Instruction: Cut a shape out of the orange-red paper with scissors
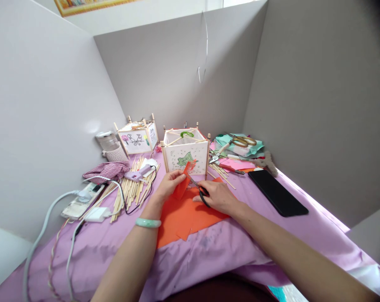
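Note:
My left hand (171, 184) is closed on a small orange-red paper piece (182, 189), pinched between thumb and fingers; its upper end is cut into thin strips. In my right hand (219, 196) is a pair of black-handled scissors (203, 197), with the blades pointing up and left against the paper. Below both hands a larger orange paper sheet (190, 220) lies on the purple cloth, a small cut notch or scrap at its near edge. Just behind the hands stands a wooden-framed lantern (169, 156) with a green drawing on its front panel.
A second lantern (136, 141) stands back left. Wooden sticks (131, 191), a lilac glue gun (139, 173), a power strip (83, 203) and cables lie left. At right are pliers (219, 154), gold-handled scissors (244, 141) and a black phone (277, 193). Grey partitions (180, 71) enclose the table.

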